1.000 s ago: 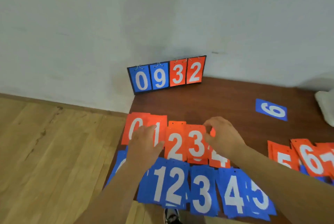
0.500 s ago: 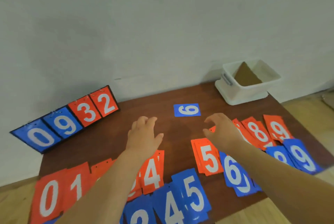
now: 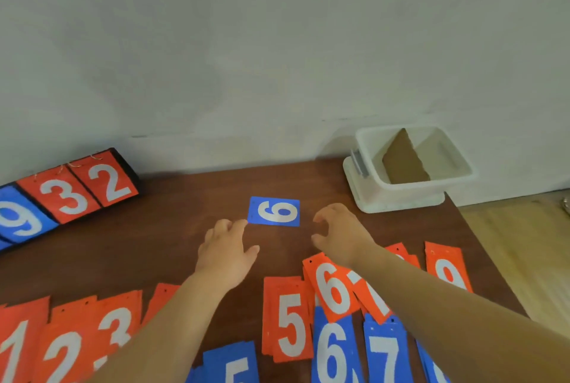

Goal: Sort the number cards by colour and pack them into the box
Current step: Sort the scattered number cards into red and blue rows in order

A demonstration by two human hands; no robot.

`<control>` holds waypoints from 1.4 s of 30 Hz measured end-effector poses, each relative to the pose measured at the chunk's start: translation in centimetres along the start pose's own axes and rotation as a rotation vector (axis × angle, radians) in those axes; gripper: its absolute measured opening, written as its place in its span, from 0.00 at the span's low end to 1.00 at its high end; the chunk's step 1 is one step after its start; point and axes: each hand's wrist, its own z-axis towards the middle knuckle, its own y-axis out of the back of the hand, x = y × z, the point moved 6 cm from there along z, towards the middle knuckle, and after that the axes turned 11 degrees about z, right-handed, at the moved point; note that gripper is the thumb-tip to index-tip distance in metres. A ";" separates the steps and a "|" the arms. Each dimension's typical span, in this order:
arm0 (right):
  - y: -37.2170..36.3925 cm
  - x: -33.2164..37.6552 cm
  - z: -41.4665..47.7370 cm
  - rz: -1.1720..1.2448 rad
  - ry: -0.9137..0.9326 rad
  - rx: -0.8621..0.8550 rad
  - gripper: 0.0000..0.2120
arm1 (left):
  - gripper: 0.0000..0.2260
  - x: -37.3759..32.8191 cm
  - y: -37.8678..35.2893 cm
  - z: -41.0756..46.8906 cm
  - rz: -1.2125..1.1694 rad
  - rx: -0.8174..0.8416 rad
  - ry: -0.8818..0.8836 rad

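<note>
A lone blue card with a 6 (image 3: 274,211) lies flat on the brown table (image 3: 172,237). My left hand (image 3: 227,251) hovers palm down, its fingertips at the card's near left corner, holding nothing. My right hand (image 3: 340,236) is just right of the card, fingers curled and apart, empty. Orange cards 1, 2, 3 (image 3: 71,342) and 5 (image 3: 288,324), 6 (image 3: 331,288), 9 (image 3: 447,268) lie in a row near me. Blue cards 5 (image 3: 234,364), 6 (image 3: 334,351), 7 (image 3: 385,351) lie in front of them. The white box (image 3: 456,166) stands at the back right.
A scoreboard stand (image 3: 66,192) showing 9, 3, 2 leans against the wall at the back left. A brown cardboard divider (image 3: 404,163) stands inside the box. The table's right edge drops to a wooden floor (image 3: 524,243).
My view has swung right from the low-numbered cards. Both hands have left the orange row and reached forward, ending on either side of the lone blue 6 card.
</note>
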 end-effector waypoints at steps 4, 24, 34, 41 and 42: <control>0.7 -1.4 2.2 0.018 0.019 0.028 0.18 | 0.28 -2.8 -0.9 1.4 0.017 0.042 0.021; -6.1 -1.7 14.5 -0.186 0.105 0.266 0.33 | 0.29 -3.1 -5.1 8.3 0.050 0.206 0.191; -7.2 -1.1 15.9 -0.116 0.128 0.299 0.28 | 0.27 -3.5 -6.3 8.4 0.084 0.226 0.170; -4.7 -0.7 10.3 0.267 0.083 0.218 0.12 | 0.28 -1.4 -4.6 4.6 -0.532 0.109 0.347; -4.4 -0.5 9.2 0.321 0.059 0.195 0.11 | 0.27 -1.2 -4.5 3.6 -0.668 0.102 0.383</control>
